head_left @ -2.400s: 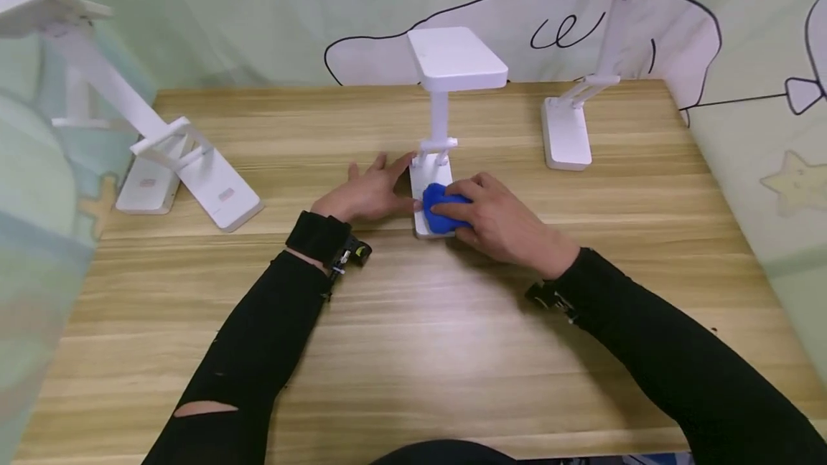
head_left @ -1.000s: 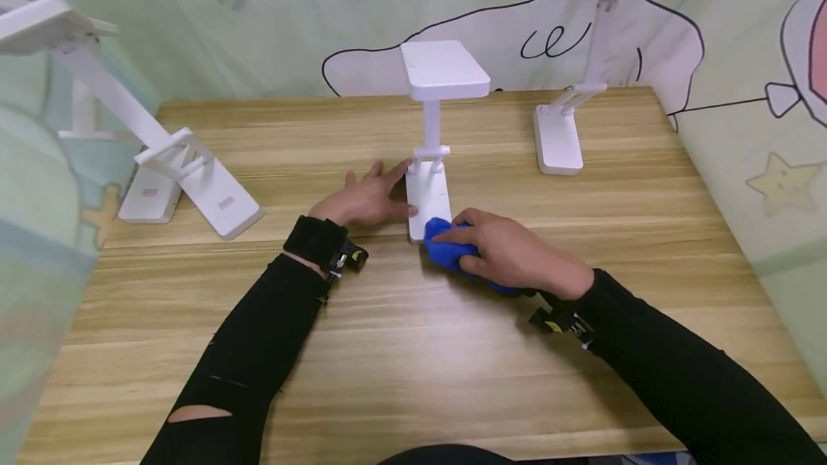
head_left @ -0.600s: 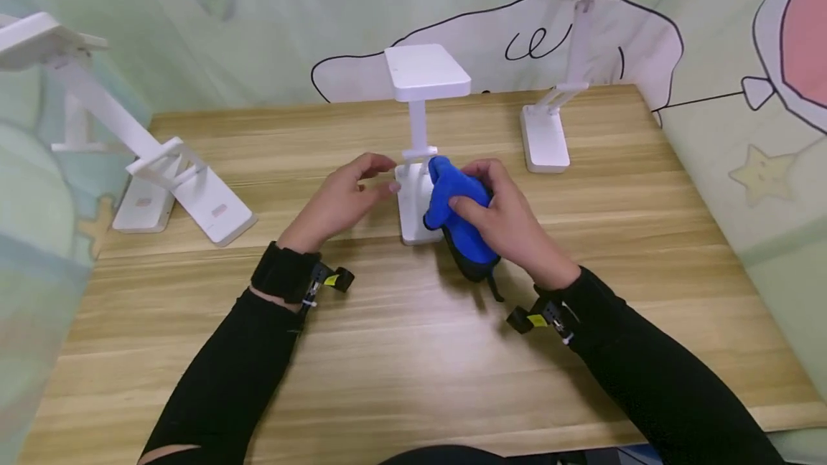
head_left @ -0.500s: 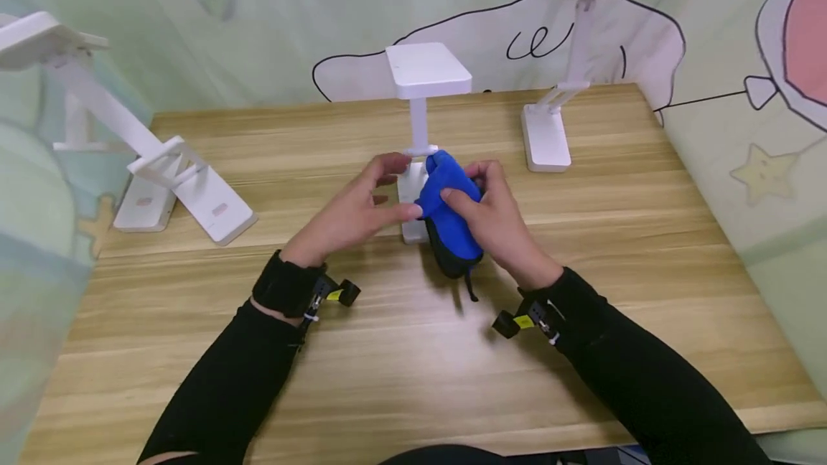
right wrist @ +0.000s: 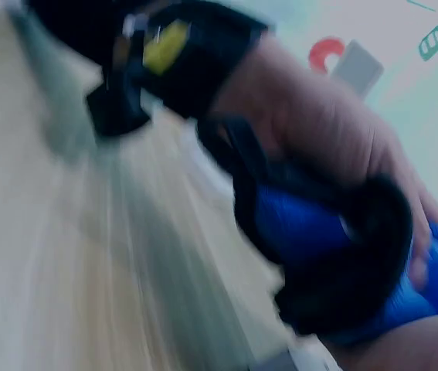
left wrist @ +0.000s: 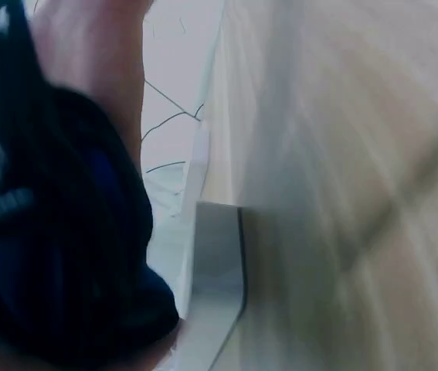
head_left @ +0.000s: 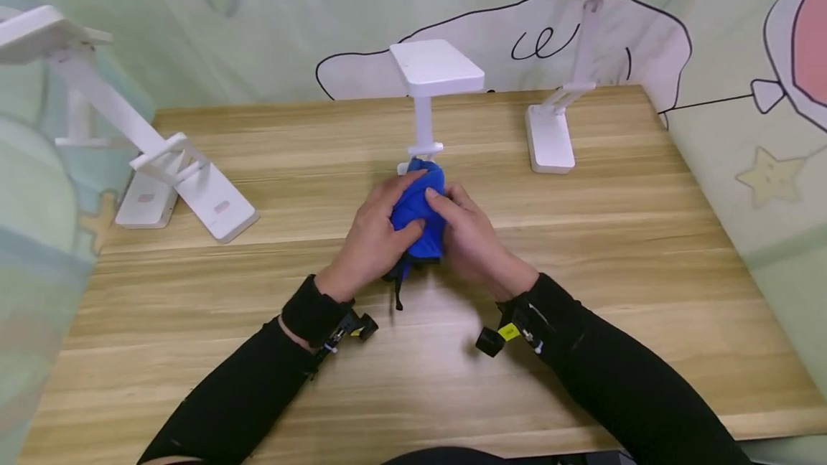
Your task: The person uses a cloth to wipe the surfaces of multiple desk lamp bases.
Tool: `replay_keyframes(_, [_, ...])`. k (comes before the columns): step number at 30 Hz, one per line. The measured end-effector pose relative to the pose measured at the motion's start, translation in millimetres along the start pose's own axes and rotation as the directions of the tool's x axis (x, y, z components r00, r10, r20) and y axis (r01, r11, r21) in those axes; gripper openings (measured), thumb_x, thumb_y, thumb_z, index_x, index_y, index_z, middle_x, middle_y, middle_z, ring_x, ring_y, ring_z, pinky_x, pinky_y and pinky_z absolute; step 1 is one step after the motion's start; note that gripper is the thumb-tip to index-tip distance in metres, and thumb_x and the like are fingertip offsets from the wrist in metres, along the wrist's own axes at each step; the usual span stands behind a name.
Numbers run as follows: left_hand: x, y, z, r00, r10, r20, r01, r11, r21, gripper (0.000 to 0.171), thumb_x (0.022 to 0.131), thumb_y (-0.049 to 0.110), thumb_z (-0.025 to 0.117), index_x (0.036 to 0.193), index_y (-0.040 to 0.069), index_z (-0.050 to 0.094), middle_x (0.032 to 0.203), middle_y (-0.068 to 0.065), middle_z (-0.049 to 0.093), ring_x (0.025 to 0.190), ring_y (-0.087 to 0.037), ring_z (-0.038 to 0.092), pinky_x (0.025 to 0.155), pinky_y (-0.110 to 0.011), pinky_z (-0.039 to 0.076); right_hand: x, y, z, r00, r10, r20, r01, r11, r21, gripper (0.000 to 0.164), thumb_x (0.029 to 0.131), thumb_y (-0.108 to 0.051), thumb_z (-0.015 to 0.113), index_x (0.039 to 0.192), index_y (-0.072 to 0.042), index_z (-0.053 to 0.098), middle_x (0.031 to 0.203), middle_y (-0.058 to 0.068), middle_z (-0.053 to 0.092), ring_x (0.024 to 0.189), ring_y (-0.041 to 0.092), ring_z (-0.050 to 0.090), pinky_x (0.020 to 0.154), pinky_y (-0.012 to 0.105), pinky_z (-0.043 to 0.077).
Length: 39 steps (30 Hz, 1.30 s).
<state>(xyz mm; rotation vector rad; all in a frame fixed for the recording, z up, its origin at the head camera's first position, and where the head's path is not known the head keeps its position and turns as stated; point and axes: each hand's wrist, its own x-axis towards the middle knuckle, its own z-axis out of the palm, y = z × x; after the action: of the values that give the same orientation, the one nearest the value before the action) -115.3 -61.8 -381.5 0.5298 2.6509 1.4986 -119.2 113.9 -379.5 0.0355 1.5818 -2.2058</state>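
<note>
Both hands hold a soft blue cloth (head_left: 424, 239) with black trim and a dangling black cord, in front of a white desk lamp (head_left: 436, 69). My left hand (head_left: 368, 239) grips its left side, thumb across the front. On the other side my right hand (head_left: 470, 239) pinches it with the thumb on top. The cloth covers most of the lamp's base in the head view; the base (left wrist: 217, 263) shows at close range in the left wrist view. Blurred in the right wrist view, the blue cloth (right wrist: 300, 224) with its black band lies in the right hand.
Two white desk lamps stand at the left, the front one's base (head_left: 220, 203) overlapping the rear one's base (head_left: 147, 199). Another white lamp (head_left: 550, 138) stands at the back right of the wooden table (head_left: 633, 293). A printed curtain (head_left: 278, 20) hangs behind.
The right hand has stopped wiping the lamp's base and lifted the cloth toward the left. The left hand has left the base and now grips the cloth too.
</note>
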Motion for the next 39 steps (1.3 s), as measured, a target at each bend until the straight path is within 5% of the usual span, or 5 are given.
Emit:
replay_keyframes(6, [4.9, -1.8, -23.9, 0.995, -0.099, -0.033, 0.102, 0.986, 0.129, 0.056, 0.096, 0.008, 0.064, 0.151, 0.022, 0.060, 0.148, -0.018, 0.055, 0.132, -0.037, 0.057, 0.109, -0.057, 0.051, 11.5, -6.4, -23.4, 0.990, -0.137, 0.021, 0.135, 0.919, -0.370, 0.028, 0.111, -0.019, 0.053, 0.129, 0.002, 0.058, 0.120, 0.009, 0.066, 0.105, 0.018, 0.068, 0.091, 0.029, 0.059])
replay_keyframes(13, [21.7, -22.2, -64.9, 0.990, -0.129, -0.059, 0.142, 0.874, 0.466, 0.060, 0.094, -0.002, 0.055, 0.152, 0.013, 0.058, 0.153, -0.027, 0.051, 0.138, -0.044, 0.054, 0.113, -0.057, 0.046, 30.4, -10.5, -52.9, 0.941, -0.307, 0.146, 0.240, 0.298, -0.924, 0.035, 0.105, -0.017, 0.066, 0.136, -0.002, 0.069, 0.127, 0.019, 0.069, 0.115, 0.033, 0.065, 0.097, 0.047, 0.055])
replay_keyframes(18, [51.4, -29.8, -72.8, 0.999, -0.043, 0.015, 0.026, 0.813, 0.582, 0.064, 0.093, -0.007, 0.053, 0.155, 0.008, 0.052, 0.152, -0.024, 0.055, 0.139, -0.041, 0.055, 0.118, -0.052, 0.042, 41.5, -5.8, -58.8, 0.950, -0.168, 0.264, 0.278, 0.066, -0.958, 0.056, 0.105, -0.030, 0.067, 0.153, -0.005, 0.055, 0.126, 0.021, 0.065, 0.112, 0.034, 0.061, 0.096, 0.049, 0.053])
replay_keyframes(25, [101.0, -23.6, -64.5, 0.979, -0.017, 0.206, -0.124, 0.745, 0.655, 0.060, 0.098, 0.000, 0.062, 0.156, 0.004, 0.049, 0.153, -0.019, 0.057, 0.139, -0.036, 0.055, 0.119, -0.048, 0.042, 49.2, -8.0, -56.1, 0.966, -0.072, 0.250, 0.253, 0.039, -0.967, 0.066, 0.104, -0.039, 0.067, 0.159, -0.008, 0.047, 0.125, 0.023, 0.065, 0.108, 0.033, 0.062, 0.092, 0.047, 0.052])
replay_keyframes(39, [131.0, -33.2, -51.4, 0.922, -0.095, 0.376, -0.144, 0.817, 0.558, 0.040, 0.103, 0.001, 0.060, 0.142, 0.010, 0.066, 0.140, -0.007, 0.067, 0.121, -0.023, 0.062, 0.111, -0.040, 0.050, 54.9, -26.3, -66.8, 0.929, 0.199, 0.313, 0.294, 0.118, -0.948, 0.108, 0.087, -0.054, 0.084, 0.169, -0.014, 0.026, 0.145, 0.021, 0.055, 0.131, 0.033, 0.051, 0.115, 0.052, 0.043])
